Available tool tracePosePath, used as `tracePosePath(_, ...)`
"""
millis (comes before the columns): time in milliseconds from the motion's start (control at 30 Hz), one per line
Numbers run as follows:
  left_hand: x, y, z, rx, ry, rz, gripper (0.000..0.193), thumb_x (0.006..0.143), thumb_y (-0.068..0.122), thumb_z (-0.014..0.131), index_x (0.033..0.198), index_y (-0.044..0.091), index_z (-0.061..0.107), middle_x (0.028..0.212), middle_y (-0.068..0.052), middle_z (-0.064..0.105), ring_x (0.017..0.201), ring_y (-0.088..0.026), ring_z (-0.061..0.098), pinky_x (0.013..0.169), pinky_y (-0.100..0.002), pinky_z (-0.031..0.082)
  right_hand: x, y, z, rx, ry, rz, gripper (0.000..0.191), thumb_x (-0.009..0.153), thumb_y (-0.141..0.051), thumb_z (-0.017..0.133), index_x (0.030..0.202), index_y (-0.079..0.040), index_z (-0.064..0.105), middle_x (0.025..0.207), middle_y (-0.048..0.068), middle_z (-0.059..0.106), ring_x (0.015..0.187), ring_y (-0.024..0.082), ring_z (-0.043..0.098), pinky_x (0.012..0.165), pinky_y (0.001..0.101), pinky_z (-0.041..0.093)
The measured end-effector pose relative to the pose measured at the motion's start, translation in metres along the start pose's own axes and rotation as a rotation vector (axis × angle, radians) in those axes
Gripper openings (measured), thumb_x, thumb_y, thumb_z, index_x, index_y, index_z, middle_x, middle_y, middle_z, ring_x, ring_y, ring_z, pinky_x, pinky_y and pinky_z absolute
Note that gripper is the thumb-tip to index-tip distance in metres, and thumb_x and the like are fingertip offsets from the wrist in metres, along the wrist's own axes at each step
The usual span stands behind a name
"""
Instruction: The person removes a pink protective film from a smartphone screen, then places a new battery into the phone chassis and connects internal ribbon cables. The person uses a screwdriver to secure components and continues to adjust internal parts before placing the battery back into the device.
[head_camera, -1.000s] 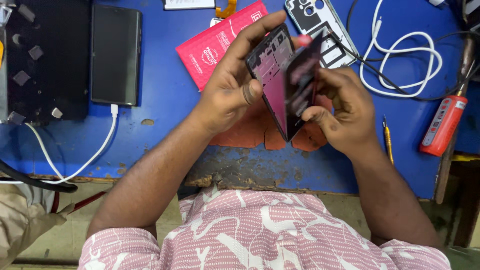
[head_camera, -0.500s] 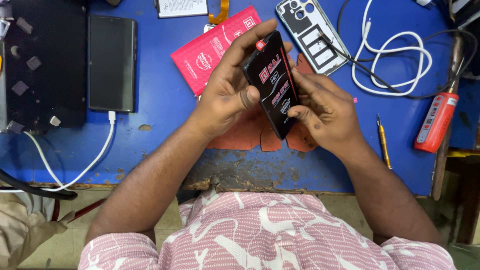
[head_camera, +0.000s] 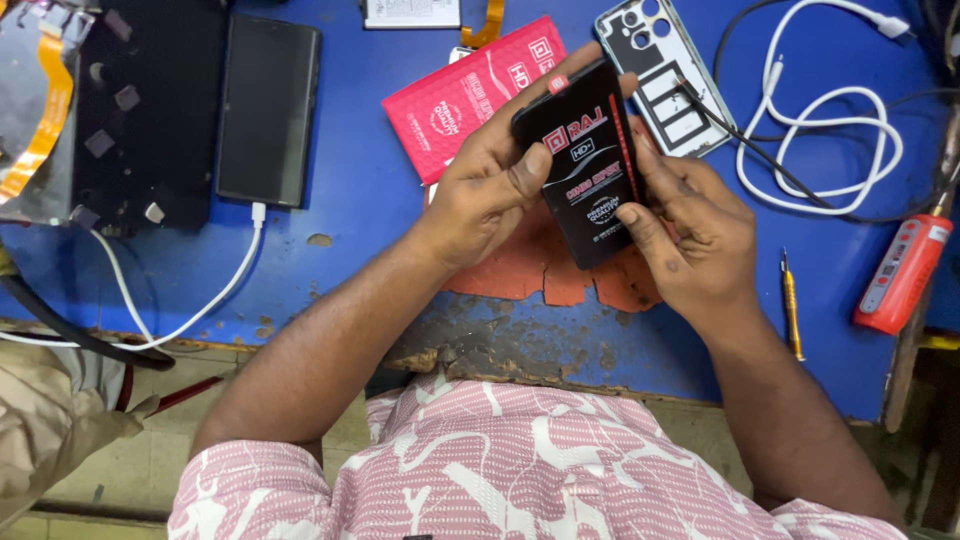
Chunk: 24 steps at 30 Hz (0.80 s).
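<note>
Black glossy flat box, rectangular, gripped by fingers of left hand and right hand over worn blue table.

Bright, even light from overhead; colours vivid. Soft, short shadows under left hand and right hand on blue workbench. Mild sheen on dark phone screen left of the hands; glare on foil sheet at far left. Sharp throughout, slight wide-angle bending at edges.
</note>
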<state>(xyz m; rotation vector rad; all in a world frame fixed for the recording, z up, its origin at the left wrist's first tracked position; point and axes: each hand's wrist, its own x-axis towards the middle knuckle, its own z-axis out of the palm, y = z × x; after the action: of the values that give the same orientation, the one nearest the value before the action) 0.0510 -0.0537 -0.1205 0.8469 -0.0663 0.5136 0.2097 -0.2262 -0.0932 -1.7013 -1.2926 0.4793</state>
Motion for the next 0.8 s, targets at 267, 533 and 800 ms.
tracePosePath(267,-0.012,0.004,-0.015,0.235,0.208,0.055,0.043,0.113,0.009,0.064,0.152,-0.001,0.047,0.140,-0.015,0.066,0.128,-0.019,0.065,0.115,-0.034,0.055,0.006,-0.006,0.035,0.323,-0.015,0.114,0.047,0.099,0.008,0.072,0.144,0.006,0.059,0.131,0.014,0.066,0.118,0.016,0.068,0.103,0.0266,0.058)
tracePosePath(533,-0.002,0.008,-0.032,0.231,0.250,0.031,0.035,0.114,0.006,0.057,0.148,0.000,0.050,0.135,-0.015,0.069,0.124,-0.017,0.068,0.110,-0.032,0.058,0.020,0.013,0.046,0.525,-0.019,0.276,0.043,0.098,0.008,0.071,0.139,0.010,0.060,0.125,0.015,0.071,0.113,0.018,0.070,0.102,0.0304,0.058)
tracePosePath(800,-0.006,0.012,-0.037,0.092,0.355,0.075,0.042,0.112,0.006,0.056,0.152,0.001,0.045,0.138,-0.018,0.066,0.121,-0.018,0.067,0.113,-0.037,0.058,0.017,0.026,0.048,0.711,-0.095,0.444,0.029,0.099,0.002,0.069,0.127,0.007,0.065,0.118,0.013,0.073,0.105,0.016,0.072,0.096,0.0311,0.061)
